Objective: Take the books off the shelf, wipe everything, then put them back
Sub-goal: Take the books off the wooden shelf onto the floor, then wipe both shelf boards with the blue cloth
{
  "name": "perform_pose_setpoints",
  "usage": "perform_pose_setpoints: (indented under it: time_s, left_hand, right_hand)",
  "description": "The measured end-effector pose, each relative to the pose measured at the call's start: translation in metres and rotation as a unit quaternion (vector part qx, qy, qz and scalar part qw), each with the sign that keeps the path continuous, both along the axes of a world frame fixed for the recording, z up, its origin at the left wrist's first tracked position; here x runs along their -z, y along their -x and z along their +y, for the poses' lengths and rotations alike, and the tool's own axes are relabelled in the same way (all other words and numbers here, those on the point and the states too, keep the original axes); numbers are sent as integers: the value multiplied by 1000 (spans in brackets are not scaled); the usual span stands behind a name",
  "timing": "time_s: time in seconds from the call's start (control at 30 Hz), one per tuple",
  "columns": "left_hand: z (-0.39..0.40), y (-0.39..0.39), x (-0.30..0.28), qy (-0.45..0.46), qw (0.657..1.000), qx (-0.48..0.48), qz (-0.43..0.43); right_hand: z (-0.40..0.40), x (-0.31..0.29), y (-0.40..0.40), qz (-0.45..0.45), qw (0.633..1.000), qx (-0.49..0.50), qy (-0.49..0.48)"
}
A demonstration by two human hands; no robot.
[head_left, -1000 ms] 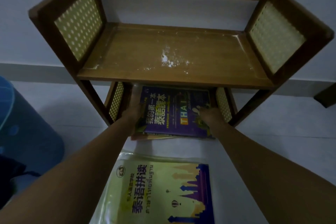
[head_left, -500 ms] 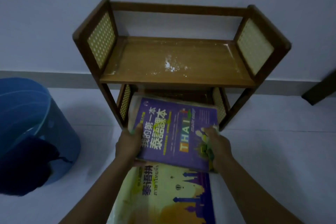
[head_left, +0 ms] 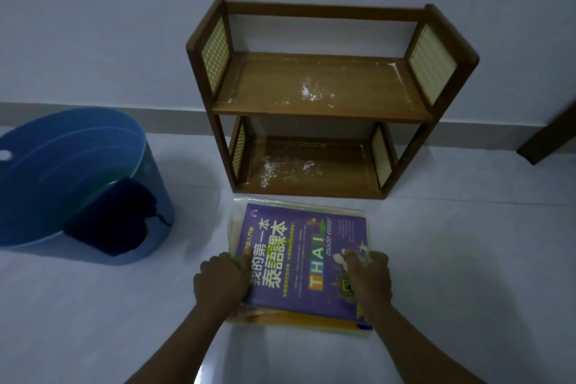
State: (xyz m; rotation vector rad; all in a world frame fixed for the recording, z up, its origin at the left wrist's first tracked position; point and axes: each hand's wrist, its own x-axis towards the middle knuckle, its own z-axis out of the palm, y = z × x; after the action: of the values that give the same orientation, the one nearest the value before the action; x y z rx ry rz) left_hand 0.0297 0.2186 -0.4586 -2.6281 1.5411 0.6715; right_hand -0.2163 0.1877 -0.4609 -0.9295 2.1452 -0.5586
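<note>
books [head_left: 304, 262] before shelf [head_left: 324, 103], bucket [head_left: 74, 184] left

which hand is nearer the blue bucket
Left. The left hand grips the book's left edge, on the side toward the bucket; the right hand grips the far edge.

View: one head-worn wide-angle camera | Aim: forward and down, onto the small brown two-tier wooden shelf [head_left: 324, 103] set against the wall | Range: shelf seen whole from near, its front faced squarely, floor before it filling the lower frame | Overlap: no second view given
</note>
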Motion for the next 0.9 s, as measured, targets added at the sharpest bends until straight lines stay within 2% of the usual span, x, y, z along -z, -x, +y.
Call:
perform_pose_setpoints:
  time_s: [0.1, 0.17, 0.23, 0.3, 0.37, 0.4, 0.47, 0.57, 0.67, 0.8, 0.9]
  left_hand:
    - [-8, -2, -19, -50, 996, 16, -73]
    - [-21, -5, -50, -10, 996, 31, -85]
    - [-28, -15, -91, 96, 990, 68, -78]
    - [-28, -39, -137, 241, 963, 89, -77]
    - [-22, -75, -176, 320, 938, 90, -103]
    - [-19, -96, -188, 307, 940, 92, -115]
    - [-11, -139, -193, 209, 968, 80, -111]
    - [1, -175, -182, 87, 994, 47, -37]
    - [5, -177, -176, 66, 995, 70, 18]
    - [-1, -183, -206, 62, 989, 118, -55]
    - [-10, -182, -259, 88, 982, 162, -35]
  right_hand:
    - [-3, -23, 3, 139, 985, -98, -7]
    - [-13, -47, -4, 197, 964, -175, 31]
    - [-24, -75, -24, 197, 942, -260, 80]
    - [-33, -108, -56, 160, 916, -347, 122]
    - [-38, -142, -100, 119, 879, -432, 160]
    - [-40, -155, -123, 103, 857, -474, 177]
    - [-39, -175, -169, 87, 805, -549, 208]
    - [-30, -192, -229, 78, 749, -622, 214]
    - [-26, -196, -264, 56, 737, -647, 187]
    - [-40, -201, -267, 43, 724, -663, 184]
    - [-58, -225, -257, -26, 733, -656, 177]
